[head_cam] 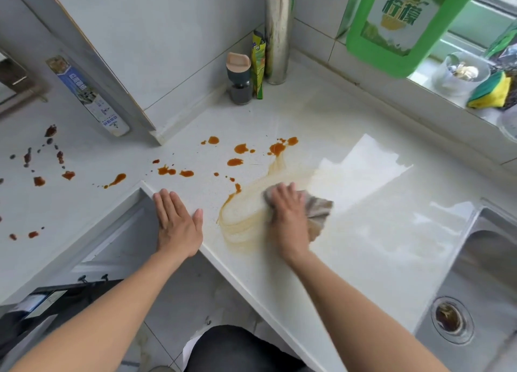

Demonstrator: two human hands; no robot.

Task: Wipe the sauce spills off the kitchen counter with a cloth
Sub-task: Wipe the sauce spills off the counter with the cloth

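My right hand [286,215] presses a crumpled grey-brown cloth [319,210] flat on the white counter [377,231]. Left of the cloth lies a pale orange smear [246,215] of wiped sauce. Fresh orange sauce drops [240,148] dot the counter behind the smear, and darker spots [39,180] spread across the left wing of the counter. My left hand [179,223] rests palm down, fingers together, on the counter's inner corner edge, holding nothing.
A steel sink [481,287] with a drain sits at the right. A small bottle [238,77], a green packet [258,66] and a metal pipe [277,33] stand in the back corner. A green detergent jug [400,21], a cup and a sponge [491,91] occupy the sill.
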